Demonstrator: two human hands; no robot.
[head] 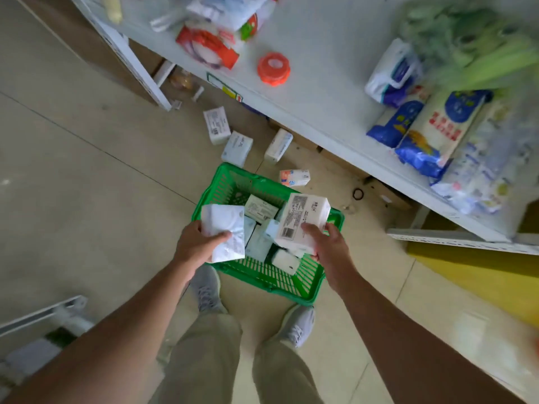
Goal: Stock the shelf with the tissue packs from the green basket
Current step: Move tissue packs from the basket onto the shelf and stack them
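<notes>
Left hand (194, 243): grips a white tissue pack (226, 233).
Right hand (328, 243): grips a labelled tissue pack (302, 221).
Shelf (329, 83): toward one o'clock, nearer the right hand.
Green basket (262, 275): directly below both packs.

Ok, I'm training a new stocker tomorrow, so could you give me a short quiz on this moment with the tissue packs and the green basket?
1. True or false: the left hand grips a white pack and the right hand grips a labelled pack, both over the green basket.
2. Where do the loose packs outside the basket lie?
A) on the floor between basket and shelf
B) on the shelf top
C) stacked on the basket's rim
3. Is the basket empty?

Key: 1 true; 2 A; 3 no, several packs lie inside.
</notes>
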